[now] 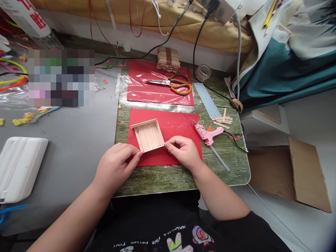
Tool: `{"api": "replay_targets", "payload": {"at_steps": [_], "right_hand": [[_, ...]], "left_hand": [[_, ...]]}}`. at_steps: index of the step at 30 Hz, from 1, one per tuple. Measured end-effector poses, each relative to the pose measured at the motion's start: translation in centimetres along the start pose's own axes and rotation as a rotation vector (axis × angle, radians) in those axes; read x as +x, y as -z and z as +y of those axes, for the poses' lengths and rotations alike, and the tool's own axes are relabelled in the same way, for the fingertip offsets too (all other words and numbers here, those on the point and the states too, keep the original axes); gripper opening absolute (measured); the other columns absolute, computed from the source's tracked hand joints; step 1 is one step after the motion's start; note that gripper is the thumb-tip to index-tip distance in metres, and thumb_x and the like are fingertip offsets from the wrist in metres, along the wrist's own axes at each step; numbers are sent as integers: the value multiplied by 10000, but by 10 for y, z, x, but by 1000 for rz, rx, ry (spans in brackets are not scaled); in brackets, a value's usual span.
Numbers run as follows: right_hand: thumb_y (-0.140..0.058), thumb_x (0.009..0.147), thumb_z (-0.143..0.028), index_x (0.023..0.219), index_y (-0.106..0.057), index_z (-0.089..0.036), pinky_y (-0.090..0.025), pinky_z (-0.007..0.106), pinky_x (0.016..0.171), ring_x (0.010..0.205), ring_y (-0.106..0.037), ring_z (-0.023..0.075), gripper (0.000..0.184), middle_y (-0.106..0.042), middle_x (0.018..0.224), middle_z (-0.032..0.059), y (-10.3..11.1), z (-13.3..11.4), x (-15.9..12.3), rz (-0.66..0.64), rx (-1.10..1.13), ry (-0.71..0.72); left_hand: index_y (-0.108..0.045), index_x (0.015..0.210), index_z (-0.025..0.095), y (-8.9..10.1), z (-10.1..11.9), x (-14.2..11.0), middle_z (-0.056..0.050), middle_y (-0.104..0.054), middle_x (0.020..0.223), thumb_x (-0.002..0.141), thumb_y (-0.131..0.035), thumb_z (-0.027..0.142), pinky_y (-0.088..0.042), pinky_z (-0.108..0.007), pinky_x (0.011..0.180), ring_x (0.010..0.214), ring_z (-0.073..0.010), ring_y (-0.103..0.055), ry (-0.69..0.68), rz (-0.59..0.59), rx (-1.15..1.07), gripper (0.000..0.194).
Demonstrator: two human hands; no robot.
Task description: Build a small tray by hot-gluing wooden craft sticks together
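A small panel of popsicle sticks (pixel 148 135) lies tilted on a red sheet (pixel 170 157), with a raised stick along its far edge and another along its near edge. My left hand (pixel 115 162) pinches the near left corner between thumb and fingers. At the near right corner, my right hand (pixel 183 150) grips the end of the near stick in the same way. A pink hot glue gun (pixel 207 133) rests to the right of the panel, a clear glue stick (pixel 219 158) sticking out of its back. Thin glue strings (pixel 181 121) lie on the red sheet.
Scissors (pixel 170 83) lie on a plastic-wrapped red pack (pixel 157 94) behind the sheet, near a bundle of popsicle sticks (pixel 168 59). Glue sticks (pixel 207 99) and loose sticks (pixel 223 118) are at right. Black cables (pixel 194 57) cross the back. A cardboard box (pixel 273 171) stands right of the table.
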State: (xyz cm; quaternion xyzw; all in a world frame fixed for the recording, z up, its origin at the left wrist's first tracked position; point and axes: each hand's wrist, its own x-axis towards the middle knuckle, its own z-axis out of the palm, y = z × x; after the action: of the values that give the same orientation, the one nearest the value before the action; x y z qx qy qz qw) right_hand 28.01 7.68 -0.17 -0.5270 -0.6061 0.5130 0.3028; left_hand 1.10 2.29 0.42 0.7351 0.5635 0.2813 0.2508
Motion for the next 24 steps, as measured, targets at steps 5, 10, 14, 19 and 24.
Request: {"api": "replay_targets", "payload": {"at_steps": [5, 10, 14, 19, 24], "right_hand": [[-764, 949, -430, 819, -760, -206, -519, 330, 706, 750, -669, 189, 259, -757, 831, 47, 0, 2, 0, 3, -18, 1], [-760, 950, -450, 807, -756, -209, -527, 335, 703, 753, -676, 197, 280, -756, 817, 50, 0, 1, 0, 11, -37, 11], [-750, 955, -459, 824, -762, -212, -553, 344, 712, 781, -697, 209, 280, -765, 843, 60, 0, 2, 0, 10, -35, 1], [-723, 974, -473, 933, -783, -222, -600, 355, 737, 805, -718, 213, 261, -774, 886, 61, 0, 9, -2, 26, 31, -25], [-717, 976, -451, 932, -779, -223, -614, 354, 732, 813, -720, 212, 241, -771, 903, 63, -1, 13, -3, 36, 23, -18]], "left_hand": [[-637, 848, 223, 1, 1, 1, -1, -740, 943, 1029, -629, 279, -503, -332, 828, 879, -174, -654, -10, 6, 4, 190], [-642, 847, 225, 1, 1, 0, -8, -743, 947, 1028, -625, 280, -509, -342, 825, 886, -183, -661, -10, 6, 3, 189], [-641, 870, 230, 0, -1, -1, -13, -742, 955, 1030, -623, 294, -508, -353, 825, 892, -192, -661, -9, 4, 11, 173], [-617, 867, 229, -1, 0, -1, -12, -737, 948, 1031, -624, 291, -510, -354, 826, 886, -188, -657, -13, 18, 25, 175], [-574, 819, 226, 0, 1, -2, -9, -734, 940, 1022, -627, 292, -512, -353, 831, 890, -188, -653, -4, 34, 10, 220]]}}
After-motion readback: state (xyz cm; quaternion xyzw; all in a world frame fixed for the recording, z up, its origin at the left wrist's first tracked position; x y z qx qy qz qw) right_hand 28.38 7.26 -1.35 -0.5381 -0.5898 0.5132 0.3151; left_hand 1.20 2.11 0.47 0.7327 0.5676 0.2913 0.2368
